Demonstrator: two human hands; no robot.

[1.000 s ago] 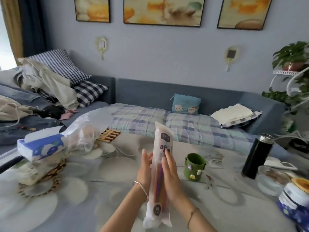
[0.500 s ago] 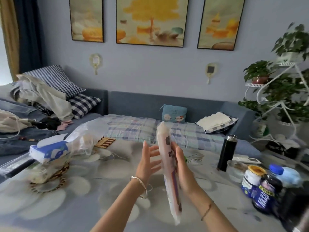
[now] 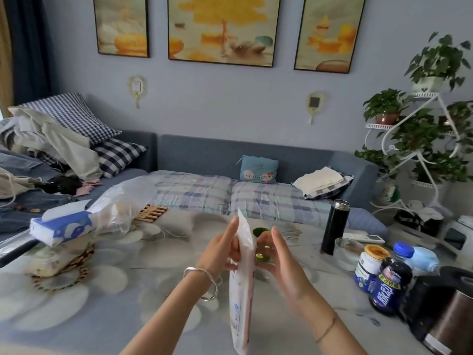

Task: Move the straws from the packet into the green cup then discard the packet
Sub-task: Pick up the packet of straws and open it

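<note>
Fingers (image 3: 230,231) of the left hand (image 3: 220,252) now pinch the packet (image 3: 240,303), taken over from the right hand (image 3: 281,262), which hangs open beside it; cup (image 3: 259,230) just behind the packet. Opening it looks next.

A pale blue-grey wall (image 3: 230,106) carries three framed paintings (image 3: 222,29) in yellow and orange tones, with a dark blue curtain (image 3: 28,47) hanging at the far left. Below them a blue-grey sofa (image 3: 294,157) runs along the wall, spread with a plaid cover (image 3: 194,190) and bearing checked pillows (image 3: 76,116), a heap of clothes (image 3: 51,139) and a small blue cushion (image 3: 258,169). At the right a white wire plant stand (image 3: 409,129) holds leafy potted plants (image 3: 435,57), and soft daylight falls on the table (image 3: 102,290) with its grey floral cloth.
</note>
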